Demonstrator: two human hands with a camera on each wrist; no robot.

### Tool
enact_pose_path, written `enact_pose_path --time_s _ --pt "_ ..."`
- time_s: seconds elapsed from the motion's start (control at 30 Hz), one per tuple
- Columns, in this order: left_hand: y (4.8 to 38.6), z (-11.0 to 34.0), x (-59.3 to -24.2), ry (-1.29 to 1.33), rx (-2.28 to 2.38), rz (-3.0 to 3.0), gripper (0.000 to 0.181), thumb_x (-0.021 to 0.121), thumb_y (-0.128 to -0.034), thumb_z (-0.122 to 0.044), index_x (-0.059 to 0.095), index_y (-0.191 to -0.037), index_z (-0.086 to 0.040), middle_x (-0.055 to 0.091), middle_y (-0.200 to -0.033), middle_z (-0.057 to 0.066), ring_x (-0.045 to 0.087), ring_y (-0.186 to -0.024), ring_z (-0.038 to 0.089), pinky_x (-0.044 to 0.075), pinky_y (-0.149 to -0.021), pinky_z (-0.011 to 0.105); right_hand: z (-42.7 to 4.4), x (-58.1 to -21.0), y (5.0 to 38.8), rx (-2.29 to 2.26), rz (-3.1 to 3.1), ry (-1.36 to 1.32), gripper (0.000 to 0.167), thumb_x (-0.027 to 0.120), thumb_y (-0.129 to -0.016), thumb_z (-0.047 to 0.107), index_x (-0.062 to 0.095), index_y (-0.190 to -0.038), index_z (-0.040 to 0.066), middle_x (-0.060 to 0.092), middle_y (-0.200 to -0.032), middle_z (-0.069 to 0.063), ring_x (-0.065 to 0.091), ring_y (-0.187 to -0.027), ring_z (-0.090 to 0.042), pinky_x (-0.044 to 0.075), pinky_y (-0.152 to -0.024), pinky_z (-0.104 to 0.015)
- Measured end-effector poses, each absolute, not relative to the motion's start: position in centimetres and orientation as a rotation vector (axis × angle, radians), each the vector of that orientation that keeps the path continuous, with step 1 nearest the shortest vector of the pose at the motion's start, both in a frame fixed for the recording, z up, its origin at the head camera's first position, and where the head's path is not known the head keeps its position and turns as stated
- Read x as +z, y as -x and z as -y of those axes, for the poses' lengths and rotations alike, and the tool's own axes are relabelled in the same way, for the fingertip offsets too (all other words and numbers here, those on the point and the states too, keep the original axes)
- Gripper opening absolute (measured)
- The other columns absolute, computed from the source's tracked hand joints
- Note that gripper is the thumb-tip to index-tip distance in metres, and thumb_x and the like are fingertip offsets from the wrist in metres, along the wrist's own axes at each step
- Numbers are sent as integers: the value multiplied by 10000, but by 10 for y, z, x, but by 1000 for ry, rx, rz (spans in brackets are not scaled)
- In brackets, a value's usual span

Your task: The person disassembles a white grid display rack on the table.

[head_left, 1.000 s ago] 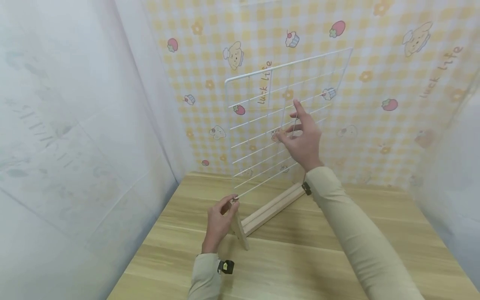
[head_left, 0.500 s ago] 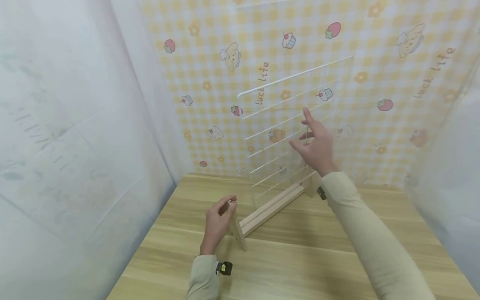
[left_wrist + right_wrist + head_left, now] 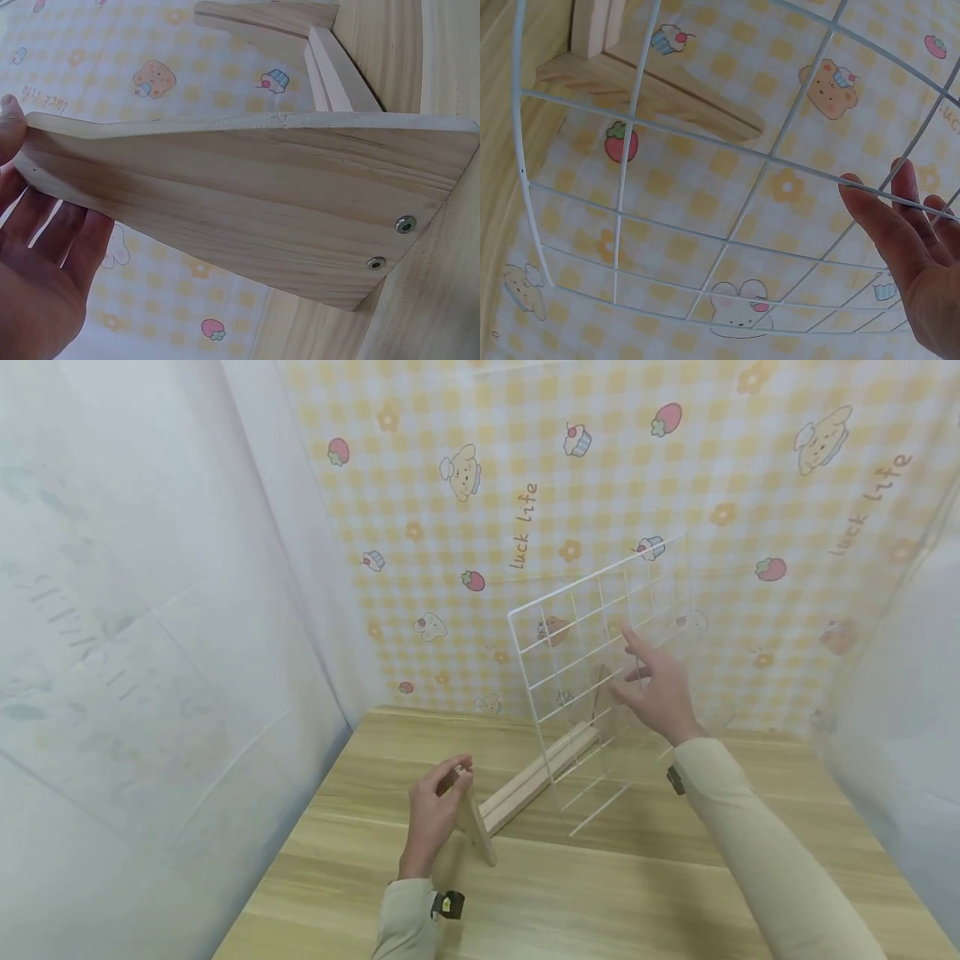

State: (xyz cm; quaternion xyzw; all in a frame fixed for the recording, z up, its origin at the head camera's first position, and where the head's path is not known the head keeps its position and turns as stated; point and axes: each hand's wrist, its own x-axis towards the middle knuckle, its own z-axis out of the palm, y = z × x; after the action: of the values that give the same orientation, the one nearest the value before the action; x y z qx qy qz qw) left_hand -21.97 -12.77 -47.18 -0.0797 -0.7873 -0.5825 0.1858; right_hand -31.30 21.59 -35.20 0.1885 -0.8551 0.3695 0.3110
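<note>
My left hand pinches the upper end of a wooden side panel, thumb on one side and fingers on the other in the left wrist view. Two metal bolts sit near that panel's lower end. Long wooden bars join it to a second wooden panel at the far end. In my right hand I hold a white wire grid, thumb against a wire and fingers behind it. The grid hangs tilted, right of the near panel and apart from it. Part of its right side is faint against the cloth.
The wooden stand rests on a wood-grain table. A yellow-checked cloth with cartoon prints hangs behind it. White sheeting closes off the left side, with more white sheeting on the right.
The wire grid has come away from the near panel's top and moved right and down with my right hand. My left hand stays at the panel's upper end.
</note>
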Motion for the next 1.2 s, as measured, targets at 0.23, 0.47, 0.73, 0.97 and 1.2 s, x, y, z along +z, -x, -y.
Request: enact_pose_path --time_s 0.23,0.47,0.73,0.97,1.2 --pt "214 126 -471 206 -1600 2218 314 707 -936 -299 714 -1198 -128 756 -1143 95 739 -1039 267 547 -1031 462 -230 -371 308 976 2354 -522 826 787 -766 -40 438 -1502 97 595 -1324 -339 711 -826 -465 453 -998 -720" --pt "207 125 -470 211 -1578 2200 304 722 -923 -261 721 -1179 -96 764 -1124 67 730 -941 156 555 -1017 455 -241 -387 302 941 2452 -532 775 726 -781 -21 454 -1496 106 603 -1334 -305 698 -852 -410 591 -721 -536" --pt "201 122 -471 193 -1542 2197 237 730 -920 -249 737 -1132 -143 771 -1094 61 738 -950 188 580 -981 440 -253 -400 299 896 2580 -601 811 714 -755 -49 452 -1502 127 599 -1403 -201 695 -906 -405 581 -598 -279" --pt "195 121 -473 216 -1501 2199 228 731 -917 -273 740 -1122 -173 772 -1097 42 745 -975 233 598 -946 418 -262 -415 295 869 2708 -604 892 727 -756 -46 411 -1534 253 515 -1486 -236 665 -972 -413 565 -608 -266" --pt "190 118 -474 246 -1418 2176 191 755 -899 -187 752 -1081 -130 778 -1091 91 748 -1016 265 621 -882 396 -269 -428 289 830 2790 -651 873 741 -718 -81 450 -1506 155 523 -1469 -244 650 -976 -381 585 -650 -302"
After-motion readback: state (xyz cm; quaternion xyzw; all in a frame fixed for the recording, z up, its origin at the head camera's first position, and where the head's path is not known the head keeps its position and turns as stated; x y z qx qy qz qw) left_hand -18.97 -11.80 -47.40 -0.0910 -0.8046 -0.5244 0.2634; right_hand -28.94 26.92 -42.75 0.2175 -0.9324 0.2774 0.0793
